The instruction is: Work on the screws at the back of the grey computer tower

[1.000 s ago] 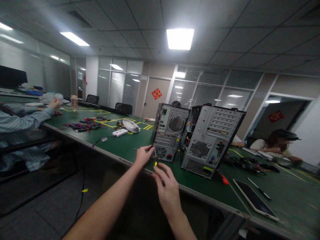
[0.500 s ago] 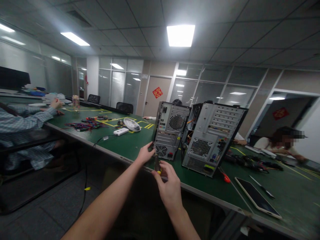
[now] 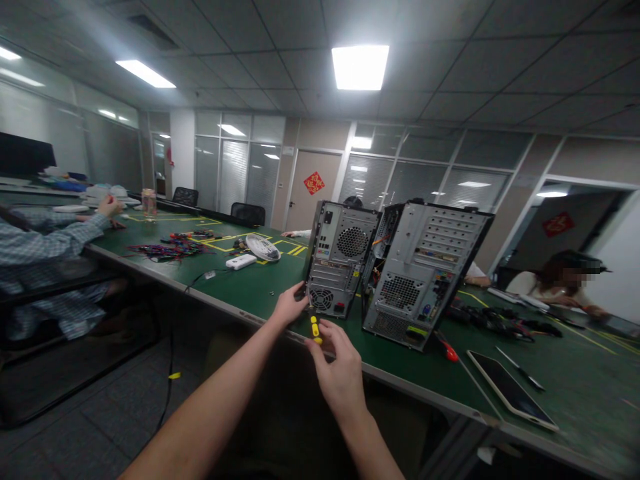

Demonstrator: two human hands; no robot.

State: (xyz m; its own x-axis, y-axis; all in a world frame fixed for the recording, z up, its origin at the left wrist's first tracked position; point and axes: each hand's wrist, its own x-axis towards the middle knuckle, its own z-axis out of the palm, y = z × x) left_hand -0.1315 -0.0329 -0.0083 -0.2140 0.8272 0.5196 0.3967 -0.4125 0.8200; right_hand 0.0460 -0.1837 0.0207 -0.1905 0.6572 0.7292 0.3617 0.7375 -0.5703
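Two computer cases stand upright on the green table, their metal backs facing me. At the lower left corner of the left computer case, my left hand is closed around something its fingers hide, close to the case's edge. My right hand grips the yellow and black handle of a screwdriver between thumb and fingers. The screwdriver's tip points up toward the case's lower left corner, by my left fingertips. To the right, the second computer case has its side open, with wires showing inside.
Left on the table lie a white power strip, a white fan grille and a heap of cables. Right are a red-handled tool, a phone, a pen-like tool and black cables. People sit on both sides.
The screwdriver handle has turned in my right hand, now showing its yellow side where dark grip showed before. Both hands stay in nearly the same place.
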